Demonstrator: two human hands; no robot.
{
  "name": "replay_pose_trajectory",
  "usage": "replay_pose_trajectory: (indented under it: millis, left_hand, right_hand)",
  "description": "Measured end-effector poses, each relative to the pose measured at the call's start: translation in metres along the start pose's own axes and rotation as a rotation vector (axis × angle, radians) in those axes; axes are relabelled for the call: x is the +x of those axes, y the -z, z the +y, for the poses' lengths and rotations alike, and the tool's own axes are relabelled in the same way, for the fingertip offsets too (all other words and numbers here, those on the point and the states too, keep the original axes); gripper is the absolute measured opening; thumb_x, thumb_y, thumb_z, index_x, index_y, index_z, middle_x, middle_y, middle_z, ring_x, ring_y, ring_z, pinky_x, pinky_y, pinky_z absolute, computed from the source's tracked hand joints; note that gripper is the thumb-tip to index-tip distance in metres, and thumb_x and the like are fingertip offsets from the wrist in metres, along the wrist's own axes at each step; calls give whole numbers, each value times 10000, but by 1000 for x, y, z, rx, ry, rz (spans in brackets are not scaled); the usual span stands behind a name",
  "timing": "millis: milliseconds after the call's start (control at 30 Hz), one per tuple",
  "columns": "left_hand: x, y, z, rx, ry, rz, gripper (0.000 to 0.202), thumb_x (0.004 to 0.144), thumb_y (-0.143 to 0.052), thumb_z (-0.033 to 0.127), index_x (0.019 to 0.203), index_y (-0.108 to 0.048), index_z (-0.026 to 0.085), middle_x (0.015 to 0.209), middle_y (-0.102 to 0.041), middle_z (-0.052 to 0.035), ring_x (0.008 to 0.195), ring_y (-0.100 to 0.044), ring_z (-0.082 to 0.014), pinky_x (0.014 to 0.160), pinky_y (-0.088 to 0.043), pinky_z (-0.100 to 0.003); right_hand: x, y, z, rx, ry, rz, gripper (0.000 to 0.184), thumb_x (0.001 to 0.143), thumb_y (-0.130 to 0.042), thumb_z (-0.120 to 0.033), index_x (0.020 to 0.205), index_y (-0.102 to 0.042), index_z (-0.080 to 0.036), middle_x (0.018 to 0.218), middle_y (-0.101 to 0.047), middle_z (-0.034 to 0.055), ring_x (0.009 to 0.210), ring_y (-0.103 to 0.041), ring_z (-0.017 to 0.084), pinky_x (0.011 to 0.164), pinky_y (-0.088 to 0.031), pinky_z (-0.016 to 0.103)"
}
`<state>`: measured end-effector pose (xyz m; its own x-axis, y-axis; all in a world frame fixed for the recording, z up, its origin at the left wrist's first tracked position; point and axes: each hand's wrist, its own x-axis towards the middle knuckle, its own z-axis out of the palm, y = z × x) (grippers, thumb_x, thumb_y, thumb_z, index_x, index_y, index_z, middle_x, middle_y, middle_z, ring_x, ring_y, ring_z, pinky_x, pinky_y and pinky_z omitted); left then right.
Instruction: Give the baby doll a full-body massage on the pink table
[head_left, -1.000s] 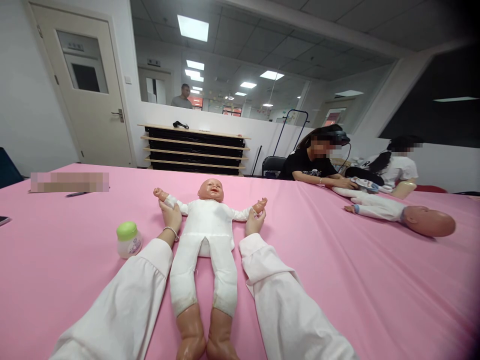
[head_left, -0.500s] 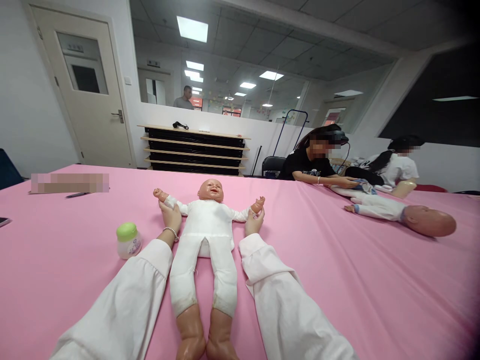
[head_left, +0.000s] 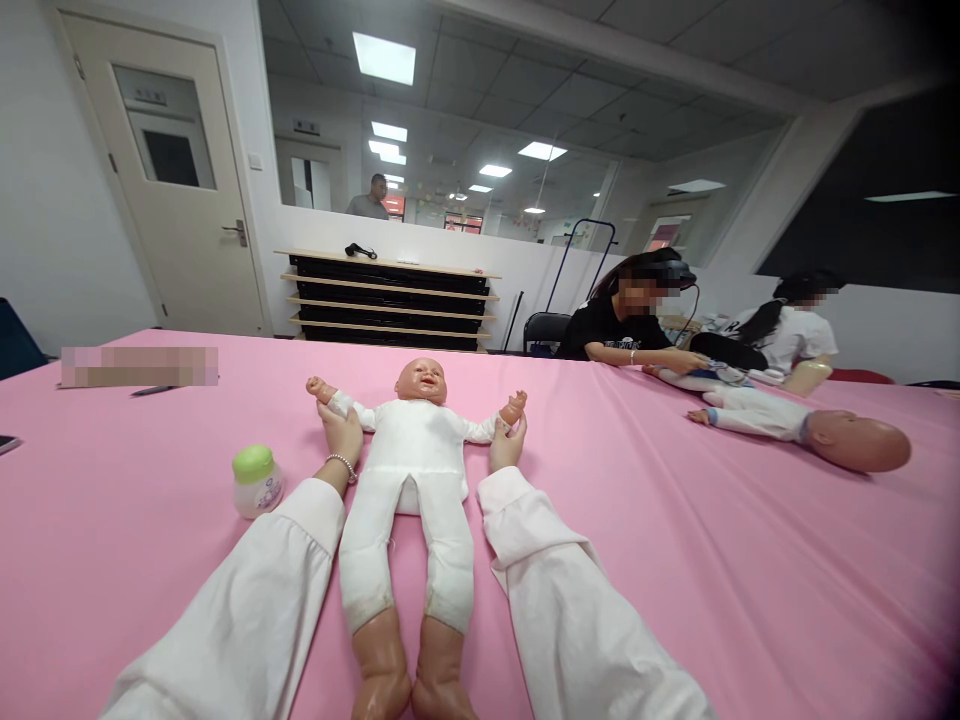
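Observation:
A baby doll (head_left: 418,440) with a white cloth body lies on its back on the pink-covered table (head_left: 600,500), its feet towards me and its arms spread wide. My left hand (head_left: 343,432) grips the doll's arm on the left, near the wrist. On the other side my right hand (head_left: 508,444) holds the second arm just below the doll's hand. Both of my hands are closed, with the fingers partly hidden behind the doll's arms. Beside my left sleeve stands a white jar (head_left: 257,492) with a green lid.
Another baby doll (head_left: 795,420) lies at the right, near a co-worker in black (head_left: 622,320) who handles cloth. A second person (head_left: 795,325) sits beyond. A pen (head_left: 154,389) and a phone's edge (head_left: 7,443) are at the left. Stacked shelves (head_left: 390,300) stand behind the table.
My hands and the doll's arms have barely moved. Across the table, the co-worker's hands and the cloth have shifted slightly.

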<state>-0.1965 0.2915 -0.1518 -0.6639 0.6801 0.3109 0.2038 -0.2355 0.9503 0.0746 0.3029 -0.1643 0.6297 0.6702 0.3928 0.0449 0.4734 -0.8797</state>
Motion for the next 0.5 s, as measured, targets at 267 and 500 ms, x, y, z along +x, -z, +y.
replay_pose_trajectory:
  millis: [267,500]
  left_hand:
    - [-2,2,7,15,60,-25,733,795,-507,149,1420,-124,131,1441,-320,-168,1312,-359,-216,1070,-321,-335]
    - [-2,2,6,31,44,-14,716,802,-515,176,1414,-144,142,1429,-336,-151,1316,-353,-199,1087,-298,-305]
  right_hand:
    - [-1,-2,-9,61,71,-57,535,720,-509,-279,1247,-444,-209,1341,-468,85,1224,-448,190,1032,-344,415]
    - [-1,-2,-9,31,69,-55,542,733,-500,-291,1265,-429,-216,1331,-477,80,1215,-455,185,1011,-369,398]
